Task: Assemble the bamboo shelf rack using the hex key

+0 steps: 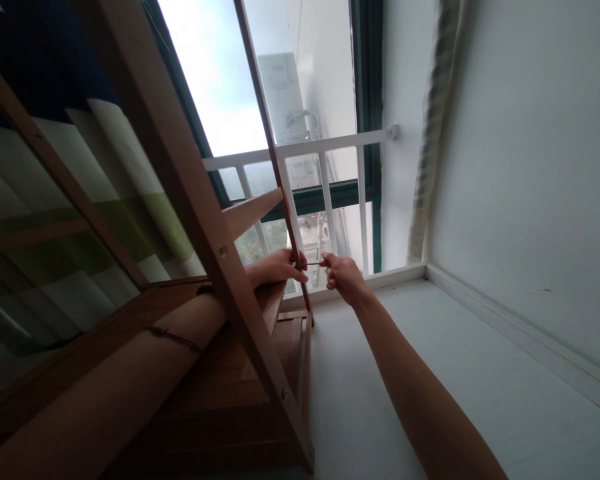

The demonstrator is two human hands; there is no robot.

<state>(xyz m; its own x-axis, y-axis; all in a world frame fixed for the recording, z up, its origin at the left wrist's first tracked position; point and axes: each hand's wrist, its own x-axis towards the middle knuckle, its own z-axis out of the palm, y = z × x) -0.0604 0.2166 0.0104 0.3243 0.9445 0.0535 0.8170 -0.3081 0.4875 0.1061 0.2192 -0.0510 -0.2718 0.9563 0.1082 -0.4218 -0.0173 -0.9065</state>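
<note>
Your left hand (277, 267) grips the thin post (294, 250) of the wooden frame (200, 200), steadying it. Your right hand (344, 277) has its fingers pinching a small metal key (314, 264), held level against that post by the window rail (300, 148).

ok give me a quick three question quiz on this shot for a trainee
1. True or false: the right hand grips a thin metal tool.
2. Which hand wraps the slim wooden post? A left B right
3. What stands behind the white railing?

Key:
1. True, it is pinched in the fingers and points at the post.
2. A, the left hand holds it from behind the frame.
3. A window.
</note>
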